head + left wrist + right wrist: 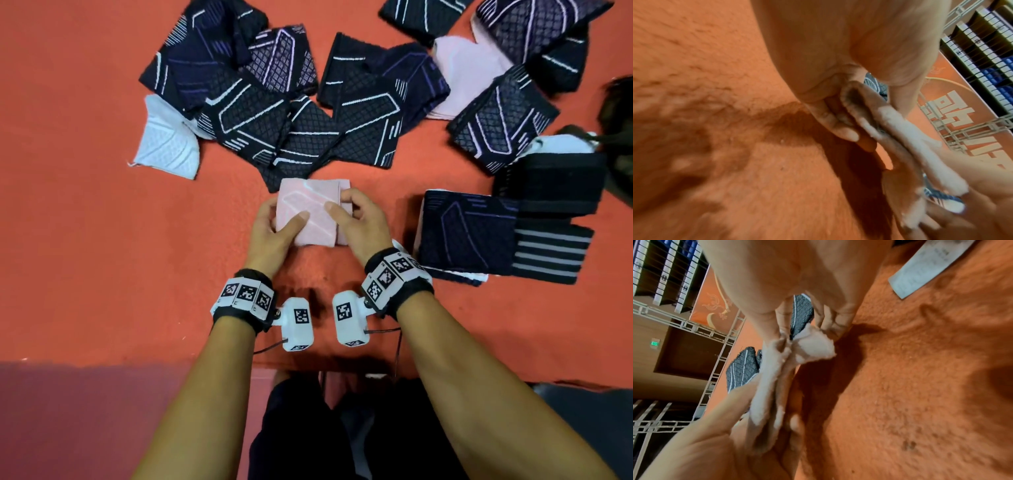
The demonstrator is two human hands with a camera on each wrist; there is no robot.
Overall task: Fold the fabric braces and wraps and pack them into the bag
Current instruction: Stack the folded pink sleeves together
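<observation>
Both hands hold a folded pink brace (308, 212) just above the orange cloth (85, 205), near the middle of the head view. The left hand (274, 229) grips its left edge, thumb laid across the top and fingers curled underneath. The right hand (359, 222) pinches the right edge, thumb on top, fingers under; there a narrow flap of the fold sticks out past the upper layer. The left wrist view shows the brace (896, 123) edge-on, in layers, between thumb and fingers; the right wrist view shows its (774, 378) corner bunched at the fingertips. A dark pile (274, 102) of patterned braces fans from 10 to 2 o'clock of the hands. At 3 o'clock a stack (472, 233) of folded dark braces lies beside striped wraps (551, 253). No bag can be made out for certain.
</observation>
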